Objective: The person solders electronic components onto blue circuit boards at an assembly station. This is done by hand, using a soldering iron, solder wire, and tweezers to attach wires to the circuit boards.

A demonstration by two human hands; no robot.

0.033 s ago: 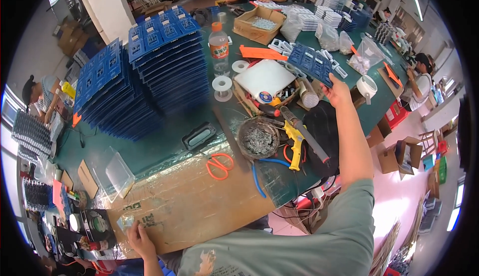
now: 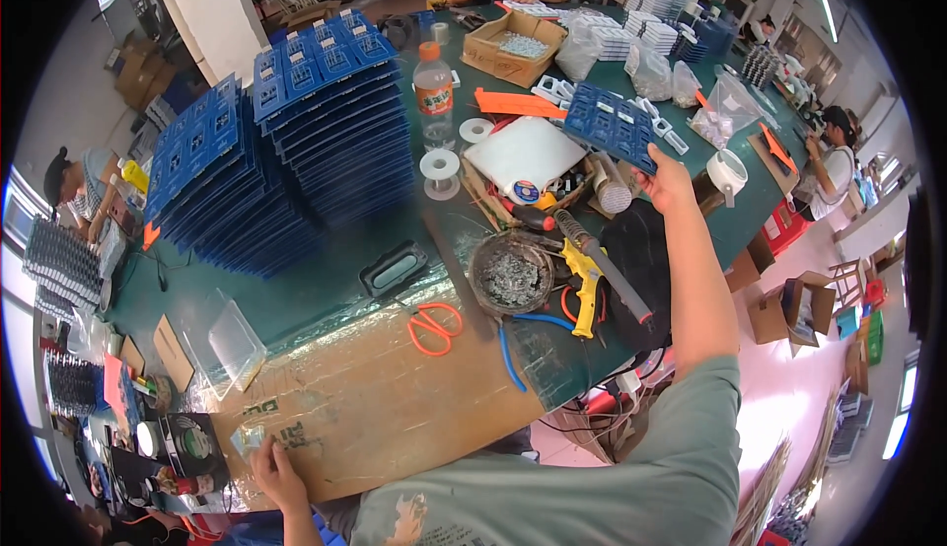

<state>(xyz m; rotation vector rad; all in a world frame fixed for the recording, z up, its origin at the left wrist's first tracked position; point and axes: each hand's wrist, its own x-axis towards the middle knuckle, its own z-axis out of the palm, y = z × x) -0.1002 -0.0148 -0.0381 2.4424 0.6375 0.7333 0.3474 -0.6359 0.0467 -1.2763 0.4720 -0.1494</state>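
Out to the right, over the table, my right hand (image 2: 667, 181) is closed on the near edge of a blue circuit board panel (image 2: 607, 124). The panel is held up at a tilt above white plastic parts and a cluttered box. My left hand (image 2: 279, 477) rests at the lower left edge of a cardboard sheet (image 2: 395, 403), with thumb and forefinger apart. Beside its fingertips is a shiny clear patch (image 2: 249, 437) on the cardboard. Tall stacks of similar blue panels (image 2: 335, 122) stand at the left back, away from both hands.
On the table are orange-handled scissors (image 2: 434, 329), a pot of metal scraps (image 2: 511, 275), a yellow-handled soldering gun (image 2: 584, 285), blue-handled pliers (image 2: 511, 354), a bottle (image 2: 433, 97) and a solder spool (image 2: 439, 173). A carton of small parts (image 2: 511, 48) stands farther back. Other people work around.
The blue panel in my right hand has tipped slightly, its far end shifting a little left and its face showing more. My left hand stays where it was.
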